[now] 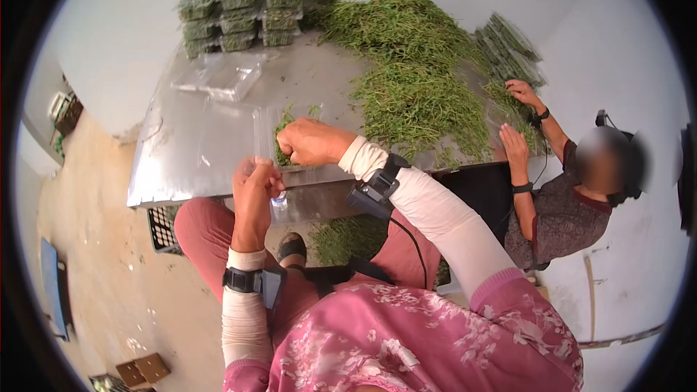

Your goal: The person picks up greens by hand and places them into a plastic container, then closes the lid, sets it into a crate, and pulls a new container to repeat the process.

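An open clear plastic container (234,133) lies near the table's front edge, with green sprigs (284,122) in its right half. Over those sprigs is my right hand (312,142), its fingers curled and pressed together; what they hold, if anything, is hidden. My left hand (255,180) is at the container's front edge, fingers bent together, and I cannot make out anything in them. To the right of my right hand rises a large heap of loose green sprigs (417,101).
Filled clear boxes (239,3) are stacked at the table's back left, with empty clear containers (229,80) before them. A co-worker (566,210) sits at the right, hands over sprigs near more filled boxes (508,47). Below are a black crate (164,231) and greens (348,239).
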`<state>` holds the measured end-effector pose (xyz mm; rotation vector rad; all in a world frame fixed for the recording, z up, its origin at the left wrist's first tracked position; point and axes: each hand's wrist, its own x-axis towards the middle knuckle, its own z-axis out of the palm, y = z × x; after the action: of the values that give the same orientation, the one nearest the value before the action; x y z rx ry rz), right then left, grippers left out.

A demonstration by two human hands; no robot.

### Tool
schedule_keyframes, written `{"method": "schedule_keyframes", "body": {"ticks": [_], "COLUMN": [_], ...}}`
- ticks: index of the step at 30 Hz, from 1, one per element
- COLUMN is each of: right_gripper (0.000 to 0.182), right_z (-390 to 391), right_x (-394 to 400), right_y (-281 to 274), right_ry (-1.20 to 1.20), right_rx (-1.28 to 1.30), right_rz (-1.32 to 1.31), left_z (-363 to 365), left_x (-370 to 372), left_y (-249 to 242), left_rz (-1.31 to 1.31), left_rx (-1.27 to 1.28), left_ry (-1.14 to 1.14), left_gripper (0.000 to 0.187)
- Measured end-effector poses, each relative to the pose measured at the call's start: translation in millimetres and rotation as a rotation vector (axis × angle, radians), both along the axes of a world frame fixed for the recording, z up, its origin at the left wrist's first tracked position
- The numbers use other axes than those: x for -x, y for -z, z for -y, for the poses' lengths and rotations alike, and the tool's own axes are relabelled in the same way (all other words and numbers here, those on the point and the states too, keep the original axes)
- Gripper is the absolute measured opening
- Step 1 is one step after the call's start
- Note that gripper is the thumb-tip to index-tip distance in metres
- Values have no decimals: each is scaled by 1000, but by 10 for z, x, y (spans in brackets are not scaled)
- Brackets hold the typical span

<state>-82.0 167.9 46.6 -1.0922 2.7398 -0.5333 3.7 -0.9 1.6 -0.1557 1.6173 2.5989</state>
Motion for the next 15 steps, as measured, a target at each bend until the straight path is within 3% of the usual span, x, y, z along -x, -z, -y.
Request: {"method": "schedule_keyframes", "body": {"ticks": [10,15], "right_gripper": [8,8], "right_z": [-46,-89], "right_x": [-84,-171], "right_y": [28,133], "right_ry": [107,44], "right_rx": [125,219], "right_rz": [68,-83], "left_z": [-18,1], "left_x": [19,9], "left_y": [37,61], "left_rz": [1,5], "left_rx": [10,9], "left_ry": [-16,9], "left_gripper": [15,12]}}
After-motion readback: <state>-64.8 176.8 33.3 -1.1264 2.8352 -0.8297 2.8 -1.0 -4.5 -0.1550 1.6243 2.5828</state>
